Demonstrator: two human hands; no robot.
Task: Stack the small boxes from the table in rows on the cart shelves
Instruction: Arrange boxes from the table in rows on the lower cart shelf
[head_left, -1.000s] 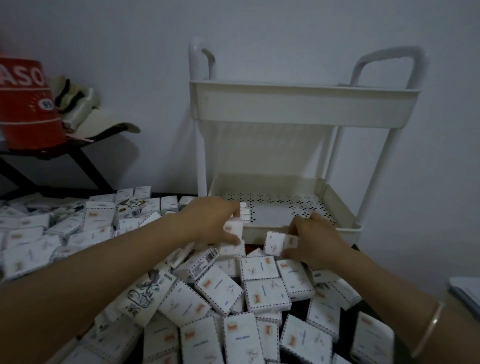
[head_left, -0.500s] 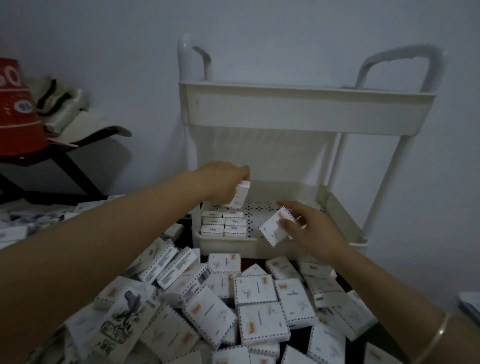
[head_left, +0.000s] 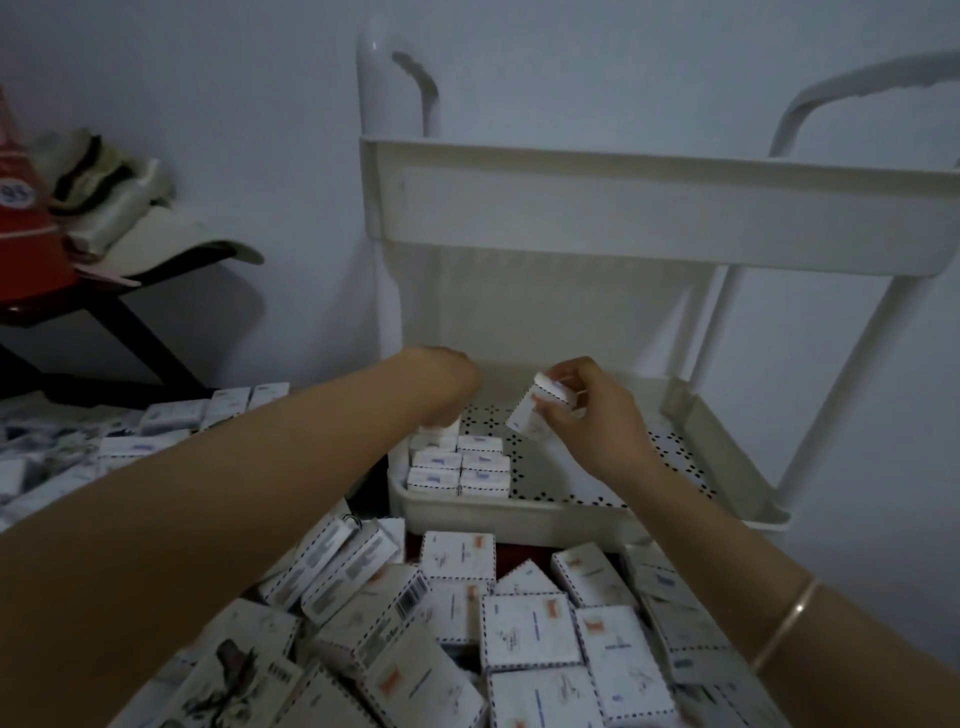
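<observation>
A person reaches both bare arms into the lower shelf (head_left: 519, 519) of a white cart (head_left: 623, 218). The right hand (head_left: 587, 415) pinches a tilted small box (head_left: 537, 413) in curled fingers above the perforated shelf floor. The left hand (head_left: 441, 379) bends down over another box (head_left: 440, 428) at the back of the stacked rows (head_left: 457, 467) in the shelf's left front corner; its fingers are hidden, so its grip cannot be told. A loose pile of boxes (head_left: 524, 629) covers the table in front of the cart
</observation>
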